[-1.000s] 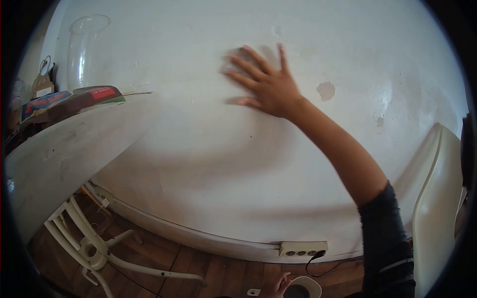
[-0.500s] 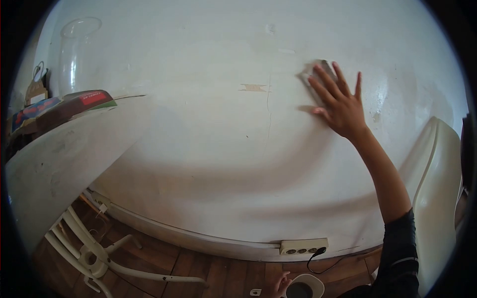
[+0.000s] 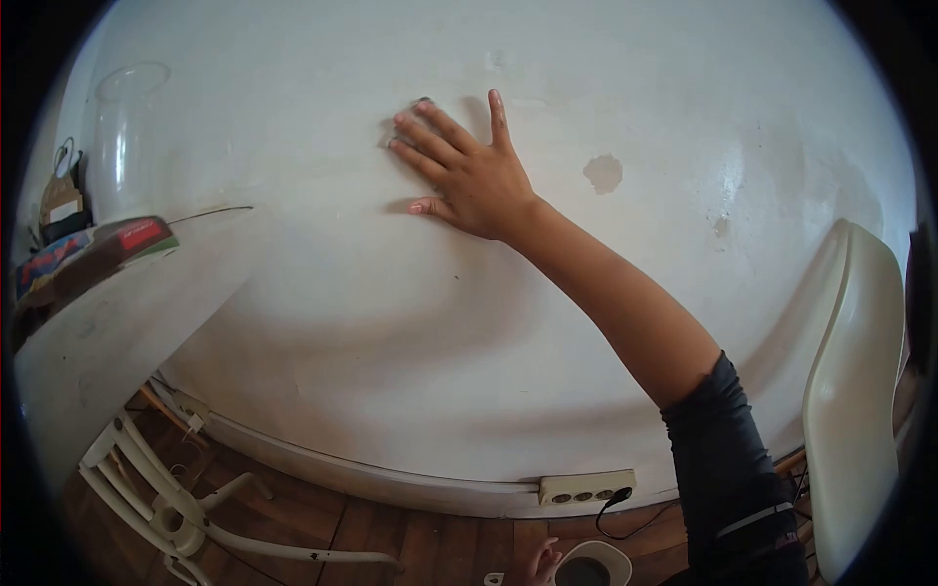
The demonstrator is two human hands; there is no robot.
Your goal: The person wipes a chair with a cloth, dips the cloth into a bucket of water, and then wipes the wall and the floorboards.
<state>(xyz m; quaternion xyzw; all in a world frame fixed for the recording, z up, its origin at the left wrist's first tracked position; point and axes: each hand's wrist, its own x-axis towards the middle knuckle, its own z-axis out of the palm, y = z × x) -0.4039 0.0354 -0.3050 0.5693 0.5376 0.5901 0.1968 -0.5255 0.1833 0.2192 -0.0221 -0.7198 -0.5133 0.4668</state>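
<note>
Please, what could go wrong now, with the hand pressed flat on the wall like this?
1. The right hand presses flat on the wall, not far from a chipped patch; more paint may flake off there.
2. Flakes or dust could fall into the power strip or the white cup by the left hand below.

We are logging an off-white wall (image 3: 391, 322) carrying one tan bare patch (image 3: 603, 173) and small greyish chips; a dark grey sleeve (image 3: 733, 469) carrying a thin pale stripe; a cream power strip (image 3: 584, 486) with a black plug (image 3: 616, 498); a brown wood-plank floor (image 3: 410, 547); a white chair frame (image 3: 244, 547); a cream chair shell (image 3: 855, 391); a white table (image 3: 107, 332), faintly smudged grey; a red book (image 3: 137, 234).
</note>
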